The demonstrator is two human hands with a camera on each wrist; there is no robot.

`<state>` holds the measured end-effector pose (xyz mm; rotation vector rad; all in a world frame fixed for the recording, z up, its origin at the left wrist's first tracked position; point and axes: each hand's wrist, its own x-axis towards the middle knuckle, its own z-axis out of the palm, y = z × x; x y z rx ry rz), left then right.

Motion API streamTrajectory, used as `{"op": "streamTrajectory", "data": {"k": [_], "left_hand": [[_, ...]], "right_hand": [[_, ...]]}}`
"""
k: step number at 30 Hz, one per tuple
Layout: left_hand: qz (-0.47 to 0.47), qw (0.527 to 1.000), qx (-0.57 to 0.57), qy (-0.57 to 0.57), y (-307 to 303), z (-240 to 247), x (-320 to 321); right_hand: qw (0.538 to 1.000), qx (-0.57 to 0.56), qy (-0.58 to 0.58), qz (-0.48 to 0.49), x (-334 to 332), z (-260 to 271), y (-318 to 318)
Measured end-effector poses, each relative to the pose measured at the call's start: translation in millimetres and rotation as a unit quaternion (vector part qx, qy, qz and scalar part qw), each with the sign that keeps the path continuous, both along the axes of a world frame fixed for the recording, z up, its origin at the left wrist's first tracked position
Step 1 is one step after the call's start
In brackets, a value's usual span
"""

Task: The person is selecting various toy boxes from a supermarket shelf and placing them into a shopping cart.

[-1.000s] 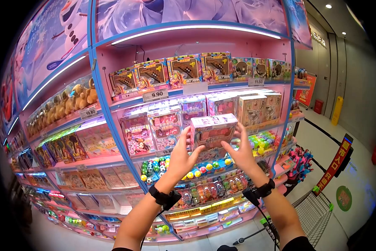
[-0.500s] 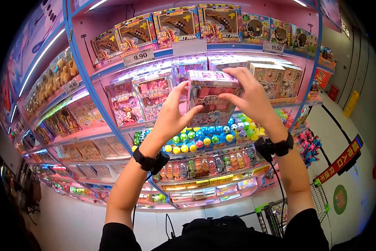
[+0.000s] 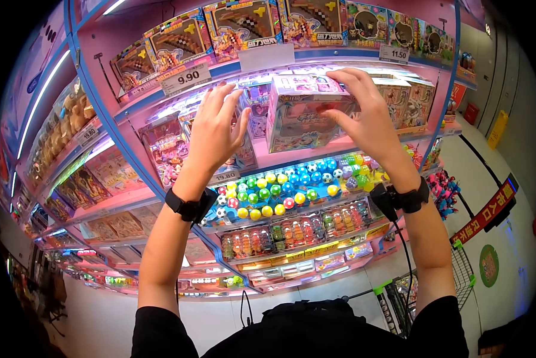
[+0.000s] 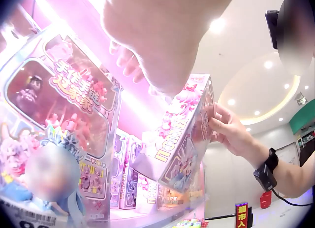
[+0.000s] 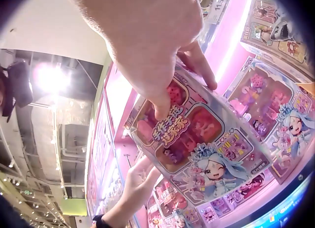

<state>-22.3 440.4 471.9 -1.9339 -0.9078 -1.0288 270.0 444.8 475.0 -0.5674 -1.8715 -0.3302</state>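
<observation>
My right hand [image 3: 366, 116] pinches the pink toy box [image 3: 297, 119] at its upper right corner, with the thumb flat on the printed front and the fingers curled over the top edge. The box is up at the lit pink shelf [image 3: 339, 148], tilted a little, among other boxed dolls. Its lower edge sits right at the shelf lip, but I can't tell whether it rests there or hangs just above.

My left hand [image 3: 214, 128] is off the box, just to its left, fingers spread and straight. It holds nothing and is raised in front of the neighbouring doll boxes [image 3: 166, 149].

A 9.90 price tag [image 3: 186, 77] is on the shelf edge above my left hand. Below the box there is a tray of coloured balls [image 3: 280, 191]. Low on my right is the wire basket of a shopping trolley [image 3: 459, 280].
</observation>
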Motion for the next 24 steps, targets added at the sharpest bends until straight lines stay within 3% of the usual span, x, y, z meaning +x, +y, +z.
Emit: {"op": "streamTrajectory", "data": {"k": [10,15,24], "left_hand": [[0.026,0.999,-0.02,0.035,-2.3,14.9,-17.1],[0.108,0.992,-0.061,0.031,2.1,4.7,-27.6],[0.114,0.991,-0.067,0.025,6.1,-8.6,-36.7]], "right_hand": [[0.998,-0.028,-0.031,-0.045,-37.3,6.5,-13.4],[0.997,-0.022,-0.036,-0.063,-52.2,3.8,-2.5],[0.996,-0.069,-0.043,-0.043,-64.3,-5.9,23.9]]}}
